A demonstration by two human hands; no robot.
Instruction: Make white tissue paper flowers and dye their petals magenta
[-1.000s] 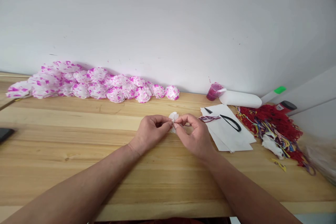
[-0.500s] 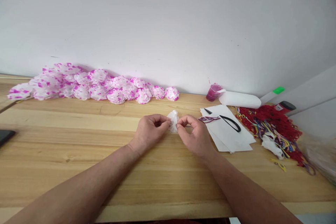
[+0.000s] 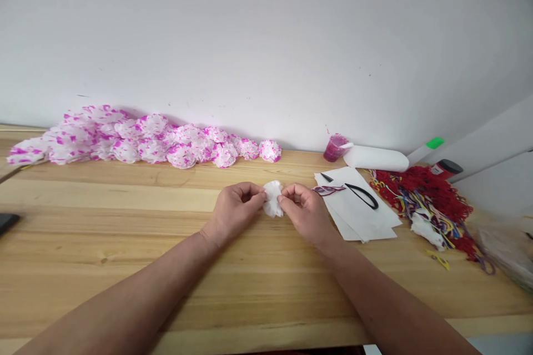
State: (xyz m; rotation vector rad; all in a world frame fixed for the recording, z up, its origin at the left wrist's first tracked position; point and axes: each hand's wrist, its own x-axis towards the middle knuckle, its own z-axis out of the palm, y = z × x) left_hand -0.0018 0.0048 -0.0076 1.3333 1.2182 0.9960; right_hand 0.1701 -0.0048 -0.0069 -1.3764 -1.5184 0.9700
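Both forearms are coming in from the bottom corners, converging at mid-table. Left hand (image 3: pixel 234 212) is sitting knuckles-up, fingers curled, thumb and forefinger pinching the left edge of the white tissue flower (image 3: pixel 273 205). Right hand (image 3: pixel 305 212) is mirroring it, fingers curled, pinching the right edge. The flower is sitting between the two hands' fingertips, just above the wooden table (image 3: pixel 125 244); can't tell if it's touching the wood. Row of pink-and-white paper flowers (image 3: pixel 145 141) is lying along the wall behind. White paper sheets (image 3: pixel 358 211) with black scissors (image 3: pixel 361 195) are lying just right of the right hand; red thread pile (image 3: pixel 433 199) is lying further right.
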